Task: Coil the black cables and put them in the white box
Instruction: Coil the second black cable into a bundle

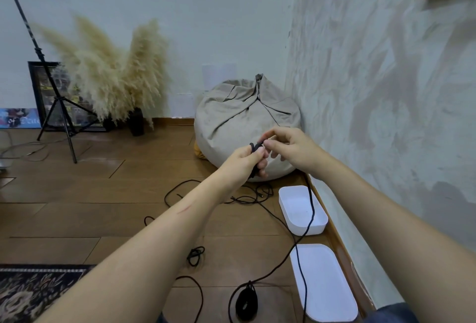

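Both hands raised above the wooden floor [77,194], in front of a grey bean bag [231,121] in the far right corner. The left hand [247,160] closes its grip round a small bundle of black cable [255,147], the loops standing up out of the fist. The right hand [291,150] meets the bundle from the right, with thumb and forefinger pinching a strand at its top and the other fingers loosely curled. From the hands the free length of the same cable hangs down, crosses over the open white box [293,204] and runs on along the floor beside the white lid [324,284]. Box and lid lie apart along the right edge of the floor, against the skirting, the box farther and the lid nearer. Loose black cables [244,196] lie tangled on the floor to the left of the box, below the hands. A small coiled cable [195,254] lies nearer, left of the lid, and a black oval object [246,302] sits by the near edge. Toward the far left edge stand pampas grass [110,78] in dark vases and a light-stand tripod [59,111]. A patterned rug [31,291] covers the near left corner.
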`<state>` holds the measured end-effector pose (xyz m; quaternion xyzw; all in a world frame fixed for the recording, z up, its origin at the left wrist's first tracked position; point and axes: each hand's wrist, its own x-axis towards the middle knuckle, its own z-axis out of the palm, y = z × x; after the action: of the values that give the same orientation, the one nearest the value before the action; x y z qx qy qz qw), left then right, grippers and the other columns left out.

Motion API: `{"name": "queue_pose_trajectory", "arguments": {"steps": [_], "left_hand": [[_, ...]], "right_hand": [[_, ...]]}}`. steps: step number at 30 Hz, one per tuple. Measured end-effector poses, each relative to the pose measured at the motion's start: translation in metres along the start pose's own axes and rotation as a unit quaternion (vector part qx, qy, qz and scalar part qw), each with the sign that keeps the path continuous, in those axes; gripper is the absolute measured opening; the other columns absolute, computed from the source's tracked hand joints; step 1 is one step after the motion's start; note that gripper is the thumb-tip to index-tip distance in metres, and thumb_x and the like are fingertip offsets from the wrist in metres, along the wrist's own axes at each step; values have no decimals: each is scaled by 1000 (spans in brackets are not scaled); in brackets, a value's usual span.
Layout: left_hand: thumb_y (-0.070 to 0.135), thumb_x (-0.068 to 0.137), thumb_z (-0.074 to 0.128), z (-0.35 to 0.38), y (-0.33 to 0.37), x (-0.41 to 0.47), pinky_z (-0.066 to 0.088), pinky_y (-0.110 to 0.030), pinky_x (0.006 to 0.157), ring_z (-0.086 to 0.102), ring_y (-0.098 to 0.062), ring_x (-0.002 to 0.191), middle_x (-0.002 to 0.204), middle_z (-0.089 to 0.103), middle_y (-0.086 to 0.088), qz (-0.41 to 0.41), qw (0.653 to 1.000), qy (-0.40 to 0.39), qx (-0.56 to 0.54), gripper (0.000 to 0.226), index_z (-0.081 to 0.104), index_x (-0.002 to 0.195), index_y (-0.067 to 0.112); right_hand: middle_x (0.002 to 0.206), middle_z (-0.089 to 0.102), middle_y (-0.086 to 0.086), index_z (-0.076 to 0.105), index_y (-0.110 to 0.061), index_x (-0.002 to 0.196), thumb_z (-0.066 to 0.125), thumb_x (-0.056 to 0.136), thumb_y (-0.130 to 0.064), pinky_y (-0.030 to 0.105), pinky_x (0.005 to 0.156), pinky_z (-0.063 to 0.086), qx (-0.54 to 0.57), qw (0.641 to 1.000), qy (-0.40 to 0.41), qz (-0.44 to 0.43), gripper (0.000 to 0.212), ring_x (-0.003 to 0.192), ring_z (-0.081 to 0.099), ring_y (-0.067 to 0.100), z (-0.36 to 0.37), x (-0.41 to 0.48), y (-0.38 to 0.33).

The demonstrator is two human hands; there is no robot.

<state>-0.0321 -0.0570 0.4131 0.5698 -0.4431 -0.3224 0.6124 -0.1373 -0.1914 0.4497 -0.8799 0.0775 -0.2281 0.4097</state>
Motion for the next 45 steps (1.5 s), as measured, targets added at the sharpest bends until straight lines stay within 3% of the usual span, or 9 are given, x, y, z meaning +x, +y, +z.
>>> {"name": "queue_pose_trajectory", "arguments": {"steps": [4,7,13,19,27,33,37,40,45], "left_hand": [[16,110,38,3,0,-1,50,-24,70,50,-13,66,68,47,5,-11,1000,-2,22,24,54,93,12],[15,110,38,4,2,-2,50,-28,73,49,-14,64,68,46,3,-17,999,-2,35,24,54,92,11],[13,109,40,3,8,-1,48,-22,64,48,-13,65,63,49,8,1,1000,18,-11,27,57,88,12],[12,109,41,2,4,-2,50,-22,65,51,-12,64,66,49,6,1,1000,8,-6,26,59,91,11],[14,108,44,1,5,-5,51,-24,68,53,-12,68,71,52,3,-17,999,3,-40,22,62,95,10],[16,109,42,8,3,-5,51,-26,70,51,-14,69,71,53,3,-40,997,16,-59,24,61,97,9],[25,111,38,10,6,-9,53,-30,75,51,-13,67,67,51,5,-55,998,-22,-21,29,59,98,10],[25,111,35,14,16,-10,53,-29,73,49,-13,66,68,48,4,-57,995,-39,-67,30,57,98,9],[19,110,39,15,25,-13,54,-25,71,50,-11,67,69,48,5,-38,994,-51,-84,21,56,103,9]], "right_hand": [[88,63,-2,65,-19,130,44,105,-9,13,65,44,-40,998,-47,6,33,70,53,-4,0,-1,-1],[94,63,-2,66,-31,129,40,107,-15,25,67,44,-53,995,-82,32,37,76,51,8,-1,-1,0],[89,61,-7,64,-22,127,37,108,-15,29,69,46,-52,996,-58,34,34,80,57,11,1,3,-7],[85,64,-5,67,-26,119,41,107,-17,28,69,49,-55,996,-49,40,31,76,60,7,4,3,-1],[98,71,10,69,-32,113,45,106,-17,45,77,56,-42,998,-39,32,29,92,67,31,4,4,1],[94,71,16,72,-19,114,47,104,-14,35,70,51,-50,997,-43,26,27,83,64,26,2,3,2],[88,69,21,75,-18,100,66,95,-16,32,68,48,-10,1000,-6,19,10,73,57,17,-8,3,4],[77,64,10,73,-12,94,74,89,-15,14,59,42,30,999,45,9,6,63,51,4,-13,3,1],[68,59,-4,73,-5,96,77,86,-16,10,59,38,62,994,87,4,15,55,49,-2,-15,4,-4]]}}
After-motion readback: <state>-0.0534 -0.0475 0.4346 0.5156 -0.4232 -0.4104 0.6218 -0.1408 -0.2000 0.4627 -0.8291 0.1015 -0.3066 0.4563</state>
